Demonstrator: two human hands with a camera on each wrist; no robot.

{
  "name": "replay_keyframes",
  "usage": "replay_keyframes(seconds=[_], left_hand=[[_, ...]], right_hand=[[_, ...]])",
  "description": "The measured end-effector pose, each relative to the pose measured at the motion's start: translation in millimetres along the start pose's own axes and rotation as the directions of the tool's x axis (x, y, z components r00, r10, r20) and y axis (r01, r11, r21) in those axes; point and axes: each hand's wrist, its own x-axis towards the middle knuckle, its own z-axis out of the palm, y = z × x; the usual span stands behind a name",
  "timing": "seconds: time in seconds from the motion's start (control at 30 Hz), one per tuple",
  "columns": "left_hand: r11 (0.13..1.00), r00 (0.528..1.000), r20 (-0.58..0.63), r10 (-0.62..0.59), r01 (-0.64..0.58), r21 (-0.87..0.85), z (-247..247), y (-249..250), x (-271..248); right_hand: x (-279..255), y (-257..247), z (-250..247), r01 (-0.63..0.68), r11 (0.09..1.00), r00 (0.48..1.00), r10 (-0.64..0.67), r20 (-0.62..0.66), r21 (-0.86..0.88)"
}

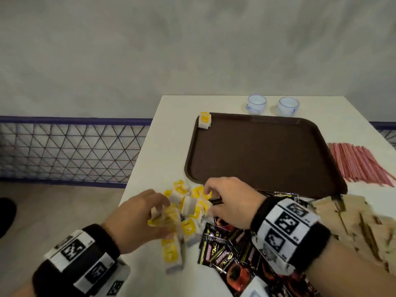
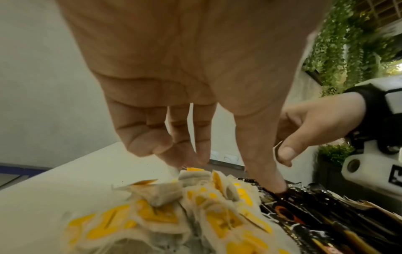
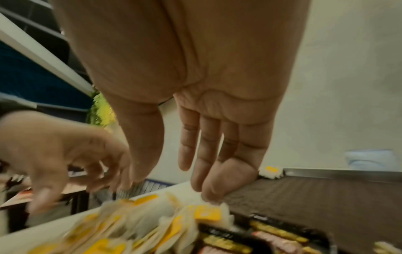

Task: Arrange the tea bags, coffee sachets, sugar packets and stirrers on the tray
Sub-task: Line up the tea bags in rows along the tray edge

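A loose pile of white tea bags (image 1: 188,213) with yellow tags lies on the white table in front of the brown tray (image 1: 257,153). One small stack of tea bags (image 1: 204,120) sits in the tray's far left corner. My left hand (image 1: 167,217) reaches down into the pile's left side, its fingers (image 2: 185,159) spread and nothing pinched between them. My right hand (image 1: 209,202) hovers over the pile's right side; its straight fingertips (image 3: 208,195) touch a tea bag. Black coffee sachets (image 1: 225,249) lie beside the pile. Brown sugar packets (image 1: 353,221) and pink stirrers (image 1: 360,166) lie to the right.
Two white cups with blue rims (image 1: 256,104) (image 1: 287,106) stand behind the tray. The table's left edge (image 1: 137,168) drops to the floor beside a blue wire fence (image 1: 64,151). Most of the tray's floor is bare.
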Motion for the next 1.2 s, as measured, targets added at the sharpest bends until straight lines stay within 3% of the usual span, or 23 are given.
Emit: replay_keyframes(seconds=[0.17,0.33,0.47,0.6,0.73,0.97,1.1,1.2], left_hand=[[0.998,0.997,0.044,-0.068,0.068,-0.001,22,6,-29],[0.984,0.987,-0.016,-0.159,0.16,0.077,51,14,-23],[0.965,0.967,-0.003,-0.256,0.255,-0.065,59,11,-14],[0.943,0.98,0.01,-0.198,0.193,-0.27,64,1,-11],[0.938,0.987,-0.07,-0.145,0.114,-0.329,60,3,-9],[0.851,0.993,-0.089,-0.077,0.019,-0.525,43,-1,-16],[0.668,0.994,-0.106,-0.003,-0.077,-0.74,14,24,-16],[0.576,0.99,-0.133,0.054,-0.14,-0.805,-8,40,-6]], right_hand=[[3,-18,28,0.03,0.999,0.996,-0.028,0.088,-0.022],[-12,-22,35,0.031,0.997,0.995,-0.037,0.098,0.066],[-23,-21,29,0.011,0.988,0.997,-0.023,0.078,0.153],[-32,-15,20,0.011,0.979,0.999,-0.018,0.034,0.204],[-39,-10,16,-0.014,0.962,0.999,0.004,0.038,0.274],[-41,-4,17,-0.025,0.925,0.999,0.007,0.048,0.379],[-36,-8,16,0.013,0.801,0.999,-0.034,0.023,0.599],[-29,-13,5,-0.017,0.542,0.997,-0.05,0.052,0.84]])
